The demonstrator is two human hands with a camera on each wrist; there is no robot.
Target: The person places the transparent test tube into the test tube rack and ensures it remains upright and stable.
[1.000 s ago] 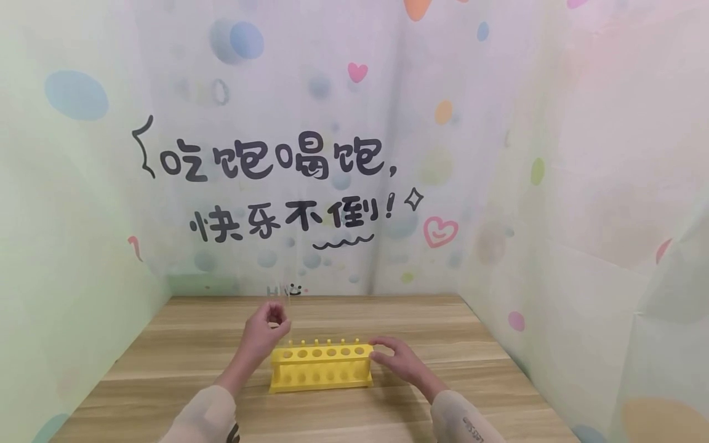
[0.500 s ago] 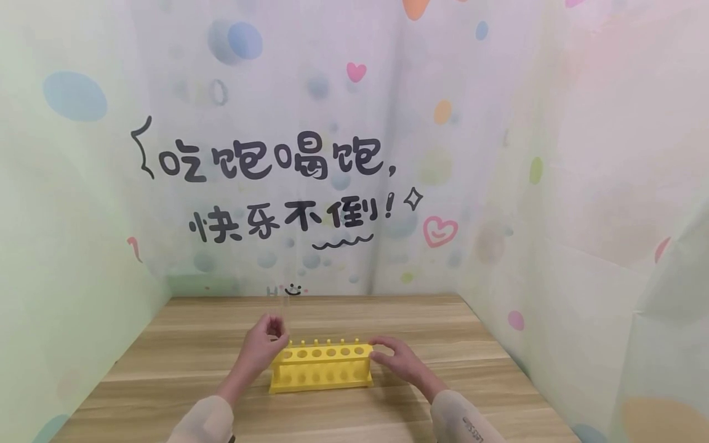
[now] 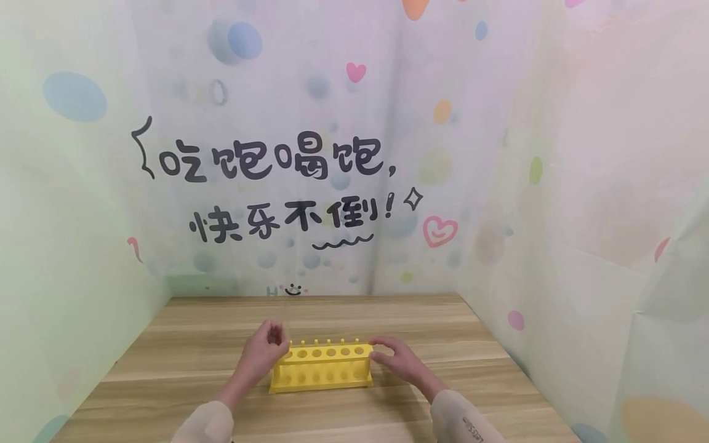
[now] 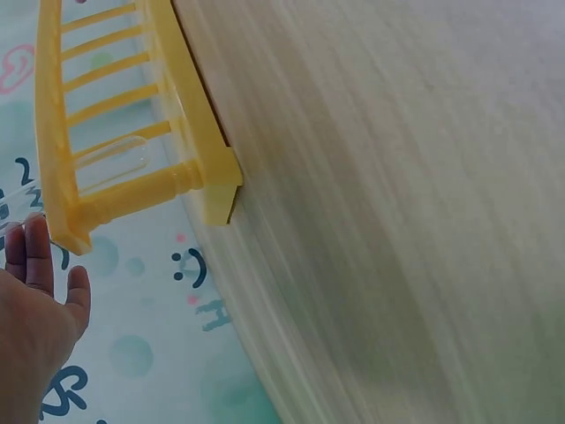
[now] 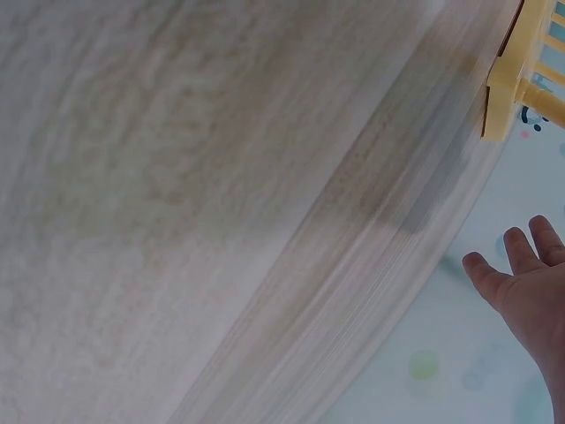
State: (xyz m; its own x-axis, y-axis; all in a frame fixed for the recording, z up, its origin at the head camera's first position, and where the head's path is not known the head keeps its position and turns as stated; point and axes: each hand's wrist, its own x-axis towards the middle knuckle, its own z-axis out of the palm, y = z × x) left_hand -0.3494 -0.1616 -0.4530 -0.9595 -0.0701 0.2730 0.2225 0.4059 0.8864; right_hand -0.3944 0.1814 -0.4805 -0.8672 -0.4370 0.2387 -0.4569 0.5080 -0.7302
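A yellow test tube rack (image 3: pixel 323 389) with a row of holes and pegs stands upright on the table. My left hand (image 3: pixel 264 346) pinches a clear test tube (image 4: pixel 119 163) at the rack's left end. In the left wrist view the tube's rounded lower end shows inside the rack, below the top plate; its upper part is close to my fingers. My right hand (image 3: pixel 403 362) holds the right end of the top plate between thumb and index finger. In the right wrist view its other fingers (image 5: pixel 521 252) stay loosely spread, and the thumb and index finger are out of sight.
The wood-grain table (image 3: pixel 194 344) reaches back to a printed curtain (image 3: pixel 310 80) with dark lettering and coloured dots. More pale curtain hangs along the left and right sides.
My left hand has moved down, and the test tube has sunk with it into the rack's leftmost hole. The right hand and the rack have stayed in place.
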